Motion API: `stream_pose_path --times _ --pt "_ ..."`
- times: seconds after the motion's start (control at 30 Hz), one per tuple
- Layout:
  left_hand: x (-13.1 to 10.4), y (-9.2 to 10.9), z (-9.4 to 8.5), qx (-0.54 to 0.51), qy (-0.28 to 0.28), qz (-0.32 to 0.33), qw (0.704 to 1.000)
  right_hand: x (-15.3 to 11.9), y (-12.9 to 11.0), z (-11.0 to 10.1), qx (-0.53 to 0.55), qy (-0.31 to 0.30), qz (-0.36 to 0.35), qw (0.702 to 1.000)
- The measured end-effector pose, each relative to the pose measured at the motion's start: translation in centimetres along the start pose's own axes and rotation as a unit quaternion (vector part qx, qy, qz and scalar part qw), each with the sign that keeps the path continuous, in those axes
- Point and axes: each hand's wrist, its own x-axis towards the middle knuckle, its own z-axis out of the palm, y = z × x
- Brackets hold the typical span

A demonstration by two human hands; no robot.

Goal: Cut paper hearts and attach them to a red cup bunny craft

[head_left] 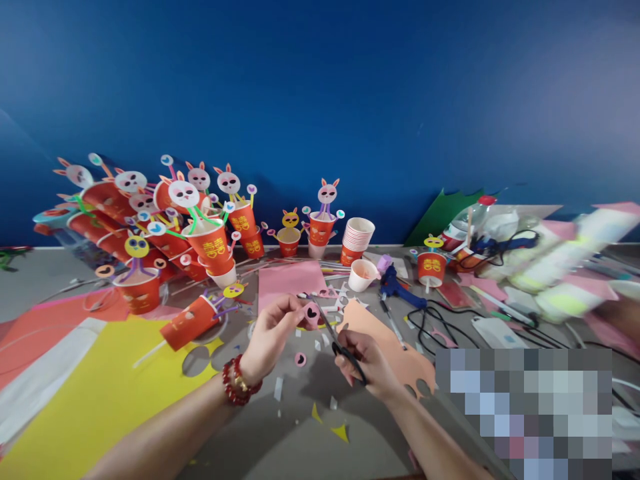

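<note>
Between its thumb and fingers my left hand [274,333] pinches a small pink paper piece [312,315] marked with a black heart. My right hand [367,363] is wrapped round the black handles of a pair of scissors [345,353], whose blades point up and left at that piece. On the table below lies a pink paper disc [300,360] with a black heart. Peach card [385,340] with round cut-outs lies beside my right hand. Left of my left hand, an orange cup with a paper figure [190,323] rests on its side on yellow card [95,380].
Several red cups with paper rabbit heads [205,240] crowd the back left. A cup stack [357,240], a white cup [363,275] and a blue glue gun [397,290] with a black cable stand behind. Paper scraps [340,433] litter the front. A co-worker's hand [620,313] shows at right.
</note>
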Motion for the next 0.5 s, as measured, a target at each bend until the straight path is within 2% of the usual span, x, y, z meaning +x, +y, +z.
stream_pose_path --times 0.5 --pt "0.1 0.74 0.26 0.006 0.009 -0.001 1.0 -0.06 -0.26 0.07 -0.023 -0.003 -0.006 1.0"
